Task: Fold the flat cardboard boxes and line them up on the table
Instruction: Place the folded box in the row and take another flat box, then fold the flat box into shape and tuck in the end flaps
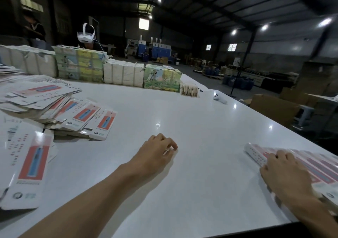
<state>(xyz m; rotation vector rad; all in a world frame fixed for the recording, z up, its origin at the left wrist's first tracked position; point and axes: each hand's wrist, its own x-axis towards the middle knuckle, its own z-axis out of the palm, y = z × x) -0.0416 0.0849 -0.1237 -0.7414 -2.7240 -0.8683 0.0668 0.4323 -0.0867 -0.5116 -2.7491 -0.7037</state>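
A loose heap of flat white cardboard boxes printed in red and blue (54, 105) lay at the left of the glossy white table (182, 109), some spilling toward the near edge. The left hand (155, 153) rested mid-table, fingers loosely curled, tips on the surface (holding nothing). At the near right, the right hand (285, 173) lay with relaxed, slightly parted fingers on a row of folded white-and-red boxes (311, 162).

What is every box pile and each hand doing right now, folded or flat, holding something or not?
Heap of flat white-and-red cardboard boxes: unfolded, piled messily.
Row of white-and-red cardboard boxes: folded up, lying side by side.
Left hand: loosely curled, holding nothing, fingertips on the white table.
Right hand: spread on the folded row.
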